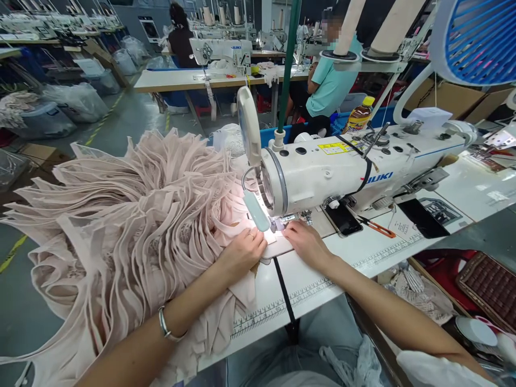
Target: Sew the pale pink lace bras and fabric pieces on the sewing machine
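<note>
A large heap of pale pink garments [153,215] covers the left side of the table, beside a white sewing machine [322,172]. Close to the lit needle area, my left hand [245,250] has its fingers closed on the edge of the pink fabric. On the other side of the presser foot [278,223], my right hand [304,242] is closed, its fingertips low at the machine bed; what they pinch is too small to make out. A pale green oval piece [257,211] hangs just above the left fingertips.
Phones [342,217] and orange-handled snips [379,227] lie right of the machine. Thread cones [350,27], a blue fan [479,43] and a bottle [358,115] stand behind. Two people sit further back, one in a turquoise shirt [334,80]. A box of fabric [419,295] is at lower right.
</note>
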`<move>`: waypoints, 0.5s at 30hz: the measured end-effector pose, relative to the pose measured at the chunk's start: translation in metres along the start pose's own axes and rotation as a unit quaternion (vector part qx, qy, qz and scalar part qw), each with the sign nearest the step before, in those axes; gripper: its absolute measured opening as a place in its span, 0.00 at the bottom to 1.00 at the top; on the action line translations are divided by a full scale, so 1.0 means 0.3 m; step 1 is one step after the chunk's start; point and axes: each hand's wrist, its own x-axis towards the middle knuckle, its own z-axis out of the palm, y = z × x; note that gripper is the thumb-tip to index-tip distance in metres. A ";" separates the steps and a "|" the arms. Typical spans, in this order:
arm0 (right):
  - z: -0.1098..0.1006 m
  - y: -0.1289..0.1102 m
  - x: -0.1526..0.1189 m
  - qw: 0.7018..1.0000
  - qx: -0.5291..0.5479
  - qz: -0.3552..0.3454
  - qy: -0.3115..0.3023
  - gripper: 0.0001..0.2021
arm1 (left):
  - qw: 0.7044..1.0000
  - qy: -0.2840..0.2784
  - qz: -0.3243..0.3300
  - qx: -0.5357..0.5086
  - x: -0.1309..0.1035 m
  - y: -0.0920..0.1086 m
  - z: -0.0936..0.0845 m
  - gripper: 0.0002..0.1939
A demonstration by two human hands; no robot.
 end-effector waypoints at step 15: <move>-0.045 0.010 0.013 0.984 -0.160 0.026 -0.073 0.13 | 0.997 0.032 -0.017 0.064 0.051 0.175 0.030 0.19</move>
